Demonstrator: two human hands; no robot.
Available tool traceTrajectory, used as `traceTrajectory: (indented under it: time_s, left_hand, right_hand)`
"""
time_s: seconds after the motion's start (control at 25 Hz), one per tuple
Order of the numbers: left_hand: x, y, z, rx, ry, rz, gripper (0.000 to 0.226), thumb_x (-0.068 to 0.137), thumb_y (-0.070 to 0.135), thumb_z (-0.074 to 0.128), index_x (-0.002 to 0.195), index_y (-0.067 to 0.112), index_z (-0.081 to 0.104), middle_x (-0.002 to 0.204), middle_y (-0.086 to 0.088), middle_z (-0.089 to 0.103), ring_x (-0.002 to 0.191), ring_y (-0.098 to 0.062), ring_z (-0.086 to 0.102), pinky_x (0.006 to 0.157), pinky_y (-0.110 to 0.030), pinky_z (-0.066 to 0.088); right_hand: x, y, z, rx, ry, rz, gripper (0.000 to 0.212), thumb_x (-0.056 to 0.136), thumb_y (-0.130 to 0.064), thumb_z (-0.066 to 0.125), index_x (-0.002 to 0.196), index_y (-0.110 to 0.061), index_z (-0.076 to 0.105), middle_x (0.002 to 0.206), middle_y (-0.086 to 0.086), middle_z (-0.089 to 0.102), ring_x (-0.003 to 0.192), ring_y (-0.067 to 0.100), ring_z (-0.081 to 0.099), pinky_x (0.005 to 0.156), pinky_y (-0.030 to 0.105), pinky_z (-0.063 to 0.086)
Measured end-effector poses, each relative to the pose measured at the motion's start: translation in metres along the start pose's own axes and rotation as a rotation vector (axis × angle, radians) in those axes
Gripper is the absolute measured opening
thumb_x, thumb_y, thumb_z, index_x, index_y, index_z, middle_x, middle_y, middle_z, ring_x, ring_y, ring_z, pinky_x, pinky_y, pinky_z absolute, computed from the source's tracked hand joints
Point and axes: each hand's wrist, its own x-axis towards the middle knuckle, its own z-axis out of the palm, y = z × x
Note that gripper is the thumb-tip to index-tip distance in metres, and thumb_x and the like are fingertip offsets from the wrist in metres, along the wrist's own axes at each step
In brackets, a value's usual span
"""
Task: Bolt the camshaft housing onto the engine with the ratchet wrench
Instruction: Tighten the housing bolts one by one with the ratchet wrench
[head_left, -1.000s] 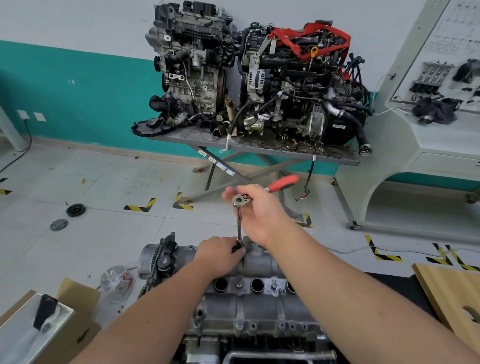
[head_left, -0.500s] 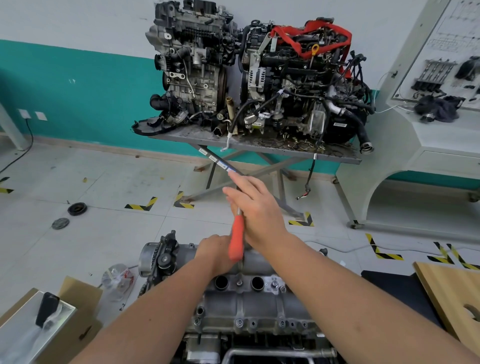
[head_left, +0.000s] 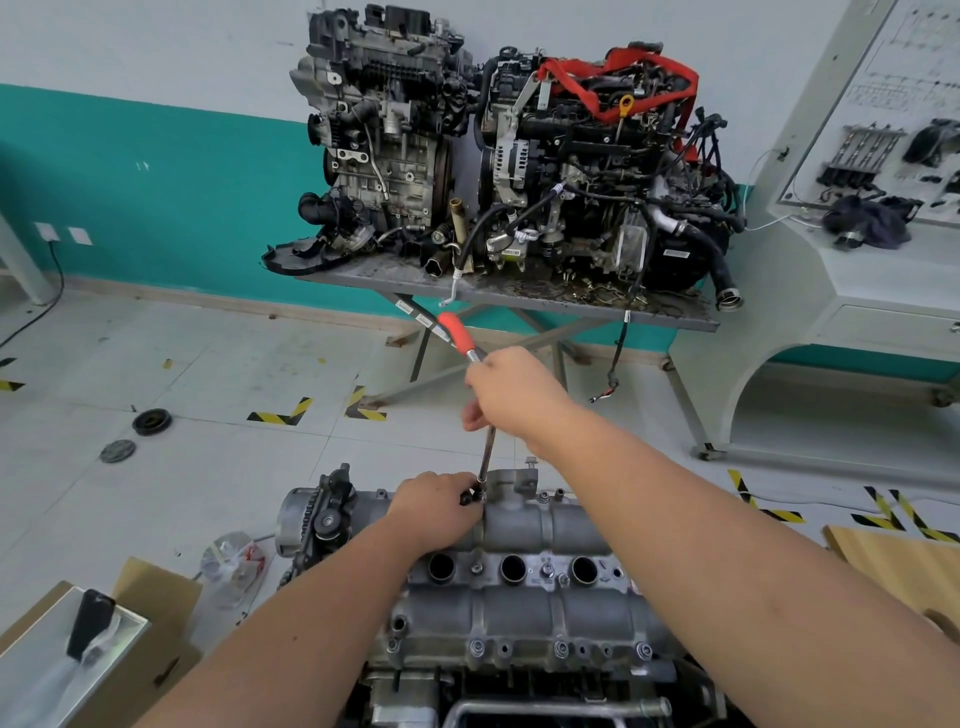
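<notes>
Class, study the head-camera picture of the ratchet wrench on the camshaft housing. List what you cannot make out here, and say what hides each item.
1. The bolt and socket at the foot of the extension bar: covered by the left hand, head view.
2. The ratchet wrench head: hidden inside the right hand.
3. The camshaft housing near side: cut off by the bottom edge and crossed by both forearms.
4. The wall board print: too small to read.

Bright, even light fills the room, shadows soft and faint on the floor (head_left: 156, 493). Wide-angle bending curves the frame's edges. Near forearms at the bottom look slightly soft.
</notes>
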Motion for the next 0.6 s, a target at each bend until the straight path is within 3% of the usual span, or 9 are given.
traceTrajectory:
  time_s: [0.12,0.24,0.32,0.44,0.48,0.52,0.6]
  left_hand:
    - [0.001,-0.001,0.001,-0.02,0.003,-0.002,0.026,0.092,0.043,0.048,0.111,0.032,0.061,0.113,-0.003,0.069,0.108,-0.029,0.059,0.086,-0.034,0.045]
    - [0.003,0.001,0.0,-0.012,0.009,0.002,0.027,0.092,0.043,0.048,0.112,0.031,0.061,0.115,-0.003,0.069,0.11,-0.029,0.059,0.087,-0.036,0.046]
    - [0.004,0.0,0.001,-0.004,0.003,-0.001,0.026,0.092,0.043,0.047,0.11,0.03,0.061,0.114,-0.003,0.069,0.108,-0.03,0.06,0.086,-0.036,0.046]
    - [0.002,-0.001,0.002,-0.003,-0.006,0.002,0.025,0.092,0.042,0.048,0.109,0.029,0.061,0.112,-0.002,0.069,0.107,-0.029,0.06,0.086,-0.036,0.047]
    - [0.002,-0.001,0.002,-0.002,-0.007,0.007,0.026,0.093,0.042,0.047,0.11,0.028,0.061,0.112,-0.002,0.069,0.107,-0.029,0.06,0.087,-0.036,0.047]
    - [0.002,-0.001,0.001,-0.001,-0.008,0.008,0.028,0.093,0.042,0.047,0.112,0.027,0.061,0.112,-0.003,0.069,0.107,-0.029,0.06,0.088,-0.037,0.048]
    - [0.001,-0.001,0.0,-0.022,-0.001,-0.001,0.029,0.093,0.041,0.047,0.113,0.025,0.061,0.113,-0.004,0.069,0.107,-0.028,0.061,0.09,-0.037,0.048]
  right_hand:
    - [-0.008,0.012,0.004,0.939,-0.109,0.188,0.009,0.1,-0.009,0.043,0.093,-0.013,0.046,0.073,0.004,0.072,0.073,0.02,0.074,0.063,0.027,0.048]
    - [-0.003,0.03,0.015,1.317,0.013,0.159,0.007,0.1,-0.012,0.052,0.095,-0.017,0.051,0.084,-0.001,0.07,0.084,0.014,0.068,0.072,0.029,0.043]
    - [-0.001,0.038,0.023,1.22,0.11,0.045,0.007,0.102,-0.024,0.053,0.097,-0.022,0.059,0.097,-0.004,0.07,0.092,0.012,0.063,0.077,0.029,0.045]
    - [-0.008,0.048,0.035,0.74,0.198,-0.265,0.018,0.101,-0.043,0.05,0.111,-0.053,0.061,0.123,-0.024,0.059,0.116,-0.009,0.053,0.096,0.02,0.044]
    - [-0.01,0.05,0.038,0.595,0.233,-0.402,0.021,0.1,-0.043,0.05,0.114,-0.055,0.06,0.128,-0.024,0.055,0.119,-0.012,0.049,0.098,0.015,0.041]
    - [-0.009,0.053,0.039,0.443,0.294,-0.539,0.023,0.1,-0.038,0.053,0.116,-0.049,0.064,0.132,-0.019,0.055,0.123,-0.008,0.048,0.1,0.014,0.04]
    - [0.002,0.057,0.038,0.059,0.429,-0.774,0.021,0.095,-0.014,0.062,0.11,-0.022,0.075,0.134,-0.001,0.06,0.126,0.018,0.052,0.103,0.029,0.042]
